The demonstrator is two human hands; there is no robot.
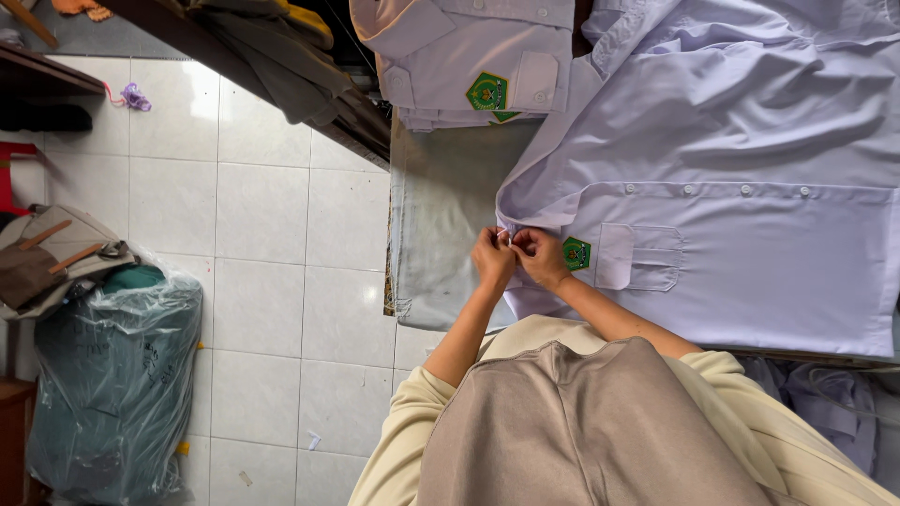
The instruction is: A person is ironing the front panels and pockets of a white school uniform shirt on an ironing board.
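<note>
Both hands pinched shut on the near-left edge of the white shirt, left hand and right hand touching, fingertips together beside the green badge; shirt lies flat and buttoned on the grey table, likely so the hem stays still. Folded shirts stacked far; tiled floor open left, bagged bundle near-left.

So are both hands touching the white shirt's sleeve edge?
Touching. The head view shows the left hand and right hand pinching the sleeve edge of the white shirt between their fingertips.
</note>
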